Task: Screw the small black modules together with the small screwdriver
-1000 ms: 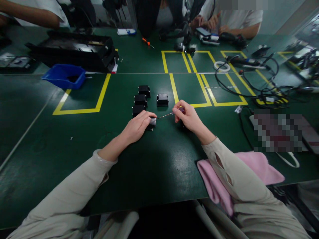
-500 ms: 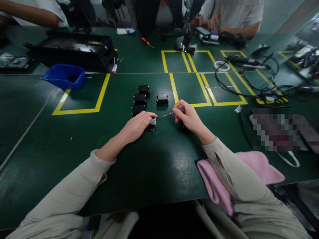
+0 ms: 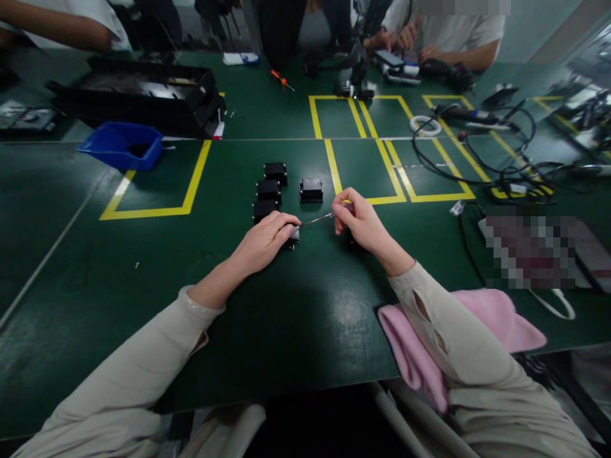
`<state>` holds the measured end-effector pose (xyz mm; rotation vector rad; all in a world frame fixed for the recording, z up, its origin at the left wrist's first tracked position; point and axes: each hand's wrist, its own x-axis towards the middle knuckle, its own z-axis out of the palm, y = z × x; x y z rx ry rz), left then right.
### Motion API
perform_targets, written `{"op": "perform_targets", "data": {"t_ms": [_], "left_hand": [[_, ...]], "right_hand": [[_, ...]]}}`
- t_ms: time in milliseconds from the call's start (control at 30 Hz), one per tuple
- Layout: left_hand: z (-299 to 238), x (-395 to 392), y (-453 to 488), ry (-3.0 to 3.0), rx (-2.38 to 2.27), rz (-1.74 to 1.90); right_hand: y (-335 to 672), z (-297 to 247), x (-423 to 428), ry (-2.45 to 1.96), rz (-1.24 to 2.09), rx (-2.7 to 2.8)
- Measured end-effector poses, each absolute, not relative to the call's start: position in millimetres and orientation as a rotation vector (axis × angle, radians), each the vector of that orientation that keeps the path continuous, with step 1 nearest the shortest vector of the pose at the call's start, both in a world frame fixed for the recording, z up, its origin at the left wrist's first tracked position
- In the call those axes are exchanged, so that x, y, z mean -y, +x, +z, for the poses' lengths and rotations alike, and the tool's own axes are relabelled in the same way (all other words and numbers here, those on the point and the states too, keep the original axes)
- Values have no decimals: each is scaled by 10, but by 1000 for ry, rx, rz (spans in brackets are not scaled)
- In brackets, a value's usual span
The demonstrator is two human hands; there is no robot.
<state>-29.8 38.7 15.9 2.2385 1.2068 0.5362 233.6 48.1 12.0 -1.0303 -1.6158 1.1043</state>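
At left on the smooth green counter [image 3: 286, 343], a scoop-shaped blue plastic bin [image 3: 121, 143] sits before stacked black trays [image 3: 138, 102]; the white-and-red tag [image 3: 218, 130] at their right end is too small to read. Next comes a near-to-far row of three black blocks [image 3: 268, 189], boxy, with shiny studs at their ends. By the row's near end, the left hand [image 3: 265, 242] is curled over the held block [image 3: 294, 238], fingers and thumb steadying it on the counter. A slim tool [image 3: 319, 219] points its metal shaft at this block; whether the tip sits in a screw is hard to tell. Farther off rests a lone black block [image 3: 311, 189], flat-topped. The right hand [image 3: 358, 219] pinches the tool's purplish handle between fingertips. At far right lie a white ring [image 3: 424, 126] and looping black cables [image 3: 501, 186]; at near right, a soft, rumpled pink cloth [image 3: 496, 318].
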Motion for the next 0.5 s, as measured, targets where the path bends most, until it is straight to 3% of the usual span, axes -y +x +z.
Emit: {"op": "perform_targets", "data": {"t_ms": [500], "left_hand": [[160,-392,-274,2246,-1224,560]], "right_hand": [[2330,153,-465,-1031,1097,1615]]}}
